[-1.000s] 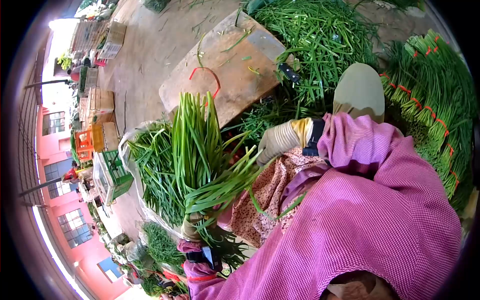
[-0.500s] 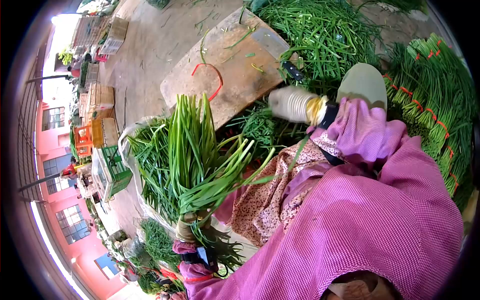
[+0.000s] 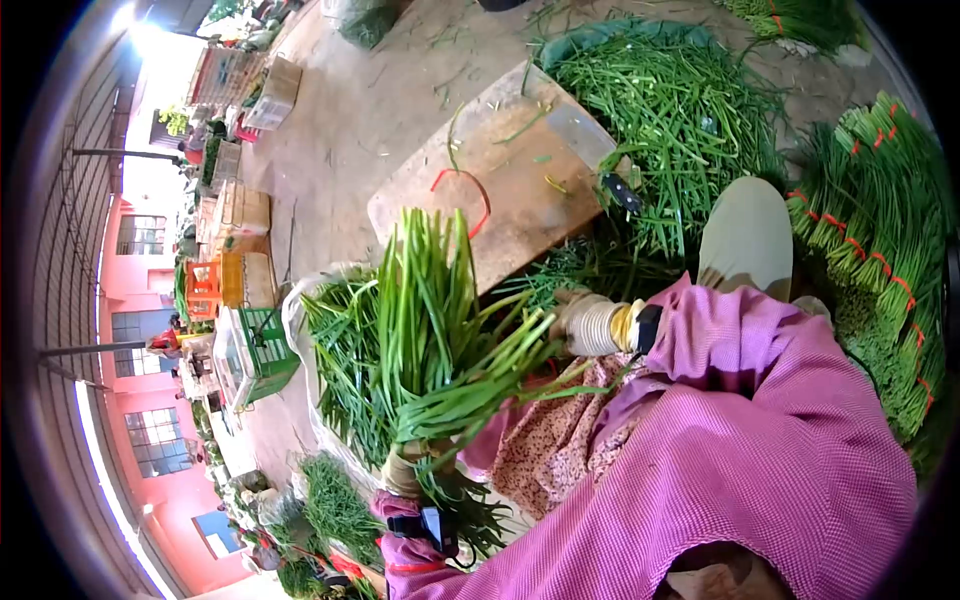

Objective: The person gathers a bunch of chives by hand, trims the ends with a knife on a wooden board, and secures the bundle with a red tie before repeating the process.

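My left hand (image 3: 404,472), in a light glove, is closed around a bunch of garlic chives (image 3: 425,310). Most of its stalks point away from me, while some fan to the right and dark leaves hang below the wrist. Beside the right-hand stalk ends is my gloved right hand (image 3: 588,322), over the edge of my patterned apron (image 3: 545,425); I cannot tell whether its fingers grip a stalk. Ahead lies a worn board (image 3: 520,190) with a red tie (image 3: 484,200) and scraps on it. A black-handled knife (image 3: 621,193) rests at the board's right corner.
A heap of loose cut greens (image 3: 670,110) lies beyond the knife. Red-tied bundles (image 3: 880,220) are stacked at the right, past my boot (image 3: 745,240). A clear plastic sheet (image 3: 300,330) edges the greens at left; a green crate (image 3: 268,350) stands farther off.
My right hand has come back from near the knife to the stalk ends beside my lap. My left hand keeps hold of the garlic chives. The whole view has shifted.
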A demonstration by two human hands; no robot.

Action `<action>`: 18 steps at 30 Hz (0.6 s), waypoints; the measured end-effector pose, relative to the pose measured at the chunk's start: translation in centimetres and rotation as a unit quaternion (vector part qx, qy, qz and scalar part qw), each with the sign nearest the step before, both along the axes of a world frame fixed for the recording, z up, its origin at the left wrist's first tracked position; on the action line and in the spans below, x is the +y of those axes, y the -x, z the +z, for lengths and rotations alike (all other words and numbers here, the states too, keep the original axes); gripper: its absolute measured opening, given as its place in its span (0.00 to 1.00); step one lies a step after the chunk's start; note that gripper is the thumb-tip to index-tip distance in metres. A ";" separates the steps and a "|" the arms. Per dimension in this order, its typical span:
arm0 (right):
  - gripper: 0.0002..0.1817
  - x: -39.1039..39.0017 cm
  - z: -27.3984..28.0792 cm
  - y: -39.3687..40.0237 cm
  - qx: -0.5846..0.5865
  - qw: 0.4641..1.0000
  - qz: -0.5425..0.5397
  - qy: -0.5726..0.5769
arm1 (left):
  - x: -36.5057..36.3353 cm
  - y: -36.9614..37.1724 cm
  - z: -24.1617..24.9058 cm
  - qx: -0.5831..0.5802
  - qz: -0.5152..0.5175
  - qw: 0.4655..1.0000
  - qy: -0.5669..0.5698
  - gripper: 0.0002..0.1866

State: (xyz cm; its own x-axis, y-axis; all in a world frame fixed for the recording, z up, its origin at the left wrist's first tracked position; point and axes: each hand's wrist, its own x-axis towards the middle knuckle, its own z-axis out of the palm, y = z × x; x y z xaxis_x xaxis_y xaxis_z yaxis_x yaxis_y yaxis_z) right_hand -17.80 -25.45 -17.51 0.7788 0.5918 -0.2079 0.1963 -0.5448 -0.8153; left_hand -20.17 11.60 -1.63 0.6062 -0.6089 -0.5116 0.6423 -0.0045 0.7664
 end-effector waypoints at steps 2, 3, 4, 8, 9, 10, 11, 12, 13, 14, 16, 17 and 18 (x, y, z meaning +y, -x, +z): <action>0.14 -1.3 2.2 -1.7 0.049 0.990 -0.025 0.132 | -2.0 1.3 2.1 -0.022 0.057 0.992 -0.109 0.18; 0.12 -2.9 2.3 -2.3 0.019 0.984 -0.121 0.126 | -2.1 1.6 2.4 -0.052 0.040 0.981 -0.183 0.18; 0.11 -5.0 1.8 -2.9 -0.010 0.969 -0.215 0.118 | -2.1 1.8 2.7 -0.054 0.042 0.981 -0.182 0.18; 0.12 -11.8 1.6 -6.7 0.165 0.754 -0.523 -0.363 | -1.4 2.5 2.8 -0.261 -0.060 0.920 -0.286 0.12; 0.12 -11.5 1.8 -6.7 0.164 0.755 -0.523 -0.361 | -1.0 2.5 2.8 -0.140 -0.020 0.968 -0.208 0.12; 0.14 -10.6 5.2 -6.4 0.117 0.778 -0.478 -0.392 | -2.1 2.0 3.6 -0.015 0.020 0.992 -0.124 0.13; 0.16 -10.1 7.1 -6.0 0.070 0.796 -0.431 -0.420 | -1.6 1.7 3.1 -0.014 0.018 0.992 -0.122 0.13; 0.18 -9.0 3.1 -6.9 -0.178 0.887 -0.314 -0.289 | -0.5 1.4 2.2 -0.021 -0.038 0.983 -0.178 0.14; 0.19 -7.6 8.0 -5.4 -0.057 0.925 -0.279 -0.251 | 0.2 1.0 1.3 -0.029 -0.093 0.968 -0.233 0.14; 0.17 -6.4 12.0 -4.4 -0.088 0.946 -0.244 -0.192 | 0.1 0.7 0.8 -0.028 -0.094 0.968 -0.233 0.14; 0.14 -3.5 10.3 -5.4 -0.025 0.929 -0.203 -0.307 | -0.2 -0.2 0.0 -0.198 -0.230 0.920 -0.249 0.14; 0.14 -1.8 7.0 -6.4 -0.163 0.967 -0.157 -0.115 | 0.1 0.3 -0.6 -0.200 -0.186 0.940 -0.205 0.14; 0.15 -0.8 5.1 -7.0 -0.290 0.948 -0.102 0.085 | -0.6 0.2 0.0 -0.201 -0.187 0.940 -0.204 0.14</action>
